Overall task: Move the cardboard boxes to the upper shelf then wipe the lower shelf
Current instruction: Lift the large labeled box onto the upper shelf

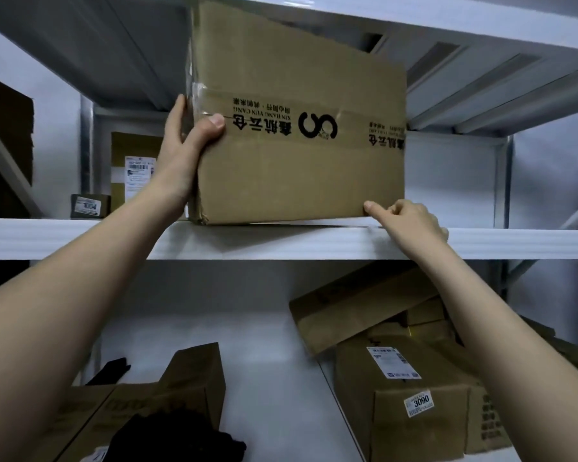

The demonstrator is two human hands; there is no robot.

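Cardboard fills the frame centre: the big box (297,128) sits at the upper shelf (80,238) front lip, my left hand (184,151) grasping its left edge, my right hand (411,221) loosely curled, fingertips pressing its lower right corner. I judge it could tip off if released early. Its rear is hidden; boxes on the lower shelf (274,361) are cut off below.
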